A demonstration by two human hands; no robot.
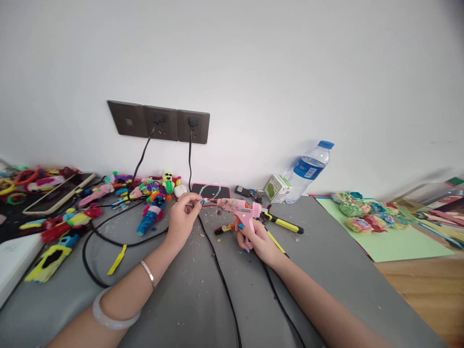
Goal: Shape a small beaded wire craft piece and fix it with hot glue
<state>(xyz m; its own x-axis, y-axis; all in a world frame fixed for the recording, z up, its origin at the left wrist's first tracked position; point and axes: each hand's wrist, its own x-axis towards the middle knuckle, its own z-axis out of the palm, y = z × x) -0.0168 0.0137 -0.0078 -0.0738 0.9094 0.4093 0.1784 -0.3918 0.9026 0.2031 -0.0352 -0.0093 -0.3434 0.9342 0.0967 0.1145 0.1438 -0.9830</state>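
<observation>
In my right hand [259, 239] is a pink hot glue gun [241, 209], its handle gripped and its nozzle pointing left. Thumb and fingertips of my left hand [186, 215] are pinched on a thin pale loop [211, 185] that looks beaded. The part between the fingertips is too small to make out. A short gap separates the nozzle end from the left fingertips. Below the gun lies a small orange and black piece [224, 228]. Yellow-and-black handled pliers [286, 224] rest just right of the gun, partly hidden by my right hand.
Black cables run across the grey table [195, 309] from the wall sockets [159, 123]. Fuzzy pipe-cleaner figures [148, 217] and a phone [60, 193] lie left. A water bottle [308, 171] and small box [277, 188] stand behind; crumpled paper flowers [369, 212] lie right on green card.
</observation>
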